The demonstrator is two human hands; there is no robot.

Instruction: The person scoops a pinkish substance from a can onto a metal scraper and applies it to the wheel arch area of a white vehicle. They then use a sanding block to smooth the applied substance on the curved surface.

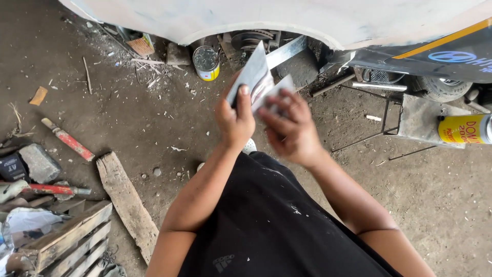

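Above the dirt floor (pixel 154 118), in front of the person's black shorts, the left hand (pixel 236 120) is closed on a folded grey sheet of sandpaper (pixel 254 77), thumb on top. The right hand (pixel 289 128) is blurred, its fingers bent and touching the lower edge of the sheet. Behind them sits a round yellow tin can (pixel 206 63), under the sanded white car body (pixel 318 18).

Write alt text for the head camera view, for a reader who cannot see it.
Seen from above, a person's left hand and right hand hold a folded grey sheet over a dirt floor. Ahead sit a pale car body panel and a small yellow-banded can; a wooden plank lies at left.
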